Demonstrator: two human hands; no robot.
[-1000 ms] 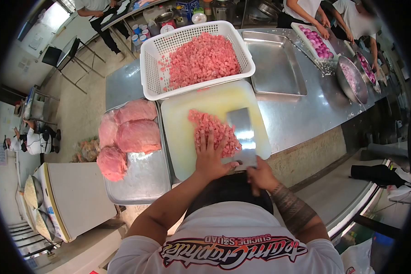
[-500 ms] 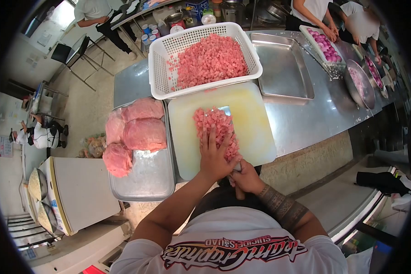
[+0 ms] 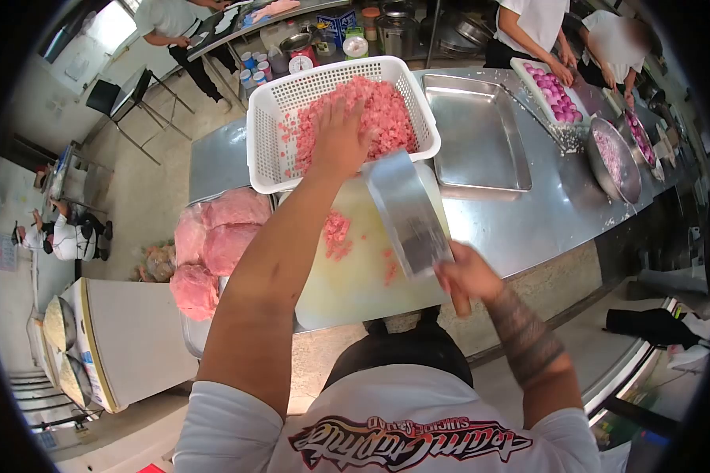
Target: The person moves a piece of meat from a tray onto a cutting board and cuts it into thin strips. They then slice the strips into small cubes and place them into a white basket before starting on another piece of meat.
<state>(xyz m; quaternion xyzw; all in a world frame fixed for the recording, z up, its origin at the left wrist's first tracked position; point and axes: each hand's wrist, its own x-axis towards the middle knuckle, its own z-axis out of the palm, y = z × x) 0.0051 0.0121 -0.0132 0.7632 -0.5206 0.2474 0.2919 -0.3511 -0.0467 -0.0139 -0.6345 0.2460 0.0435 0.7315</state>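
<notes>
My left hand (image 3: 341, 142) reaches into the white perforated basket (image 3: 262, 169), palm down with fingers stretched over the heap of diced pink meat (image 3: 390, 118). Whether the fingers press into the meat is hard to see. In my right hand (image 3: 473, 272) is the wooden handle of a cleaver (image 3: 406, 213). Its broad blade points forward over the pale cutting board (image 3: 347, 296), the tip by the basket's near rim. A small clump of meat cubes (image 3: 338, 229) and a few loose bits lie on the board. My left forearm hides part of it.
Large raw meat pieces (image 3: 201, 248) lie on a metal tray at the left. A rectangular steel pan (image 3: 481, 169) sits right of the basket. Beyond it are a tray of purple onions (image 3: 556, 94), a steel bowl (image 3: 627, 185) and co-workers (image 3: 532, 31).
Most diced meat has left the board. My left hand has moved forward from the board to the basket. My right hand has lifted the cleaver, its blade now uncovered.
</notes>
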